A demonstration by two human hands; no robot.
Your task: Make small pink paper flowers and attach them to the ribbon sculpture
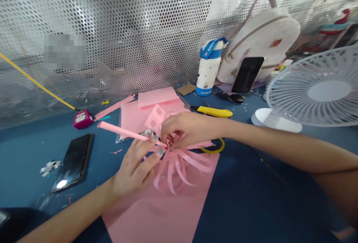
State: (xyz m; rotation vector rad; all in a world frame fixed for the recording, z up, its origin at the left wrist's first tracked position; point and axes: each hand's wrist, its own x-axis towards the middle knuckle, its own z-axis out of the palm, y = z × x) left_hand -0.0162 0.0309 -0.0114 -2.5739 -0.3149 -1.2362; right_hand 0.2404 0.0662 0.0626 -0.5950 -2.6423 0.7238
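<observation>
The right hand (186,129) covers the middle of the pink paper loops (179,164), so their join is hidden. A blurred patch (65,51) blots the mesh wall. The fan (316,90) runs off the right edge.

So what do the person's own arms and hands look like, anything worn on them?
Both forearms are bare as far as they show, with no sleeves, watch or bracelet in view. The left hand has longish nails painted pale grey-blue, some with a glittery finish. The right hand shows no rings; its nails are mostly hidden.
</observation>
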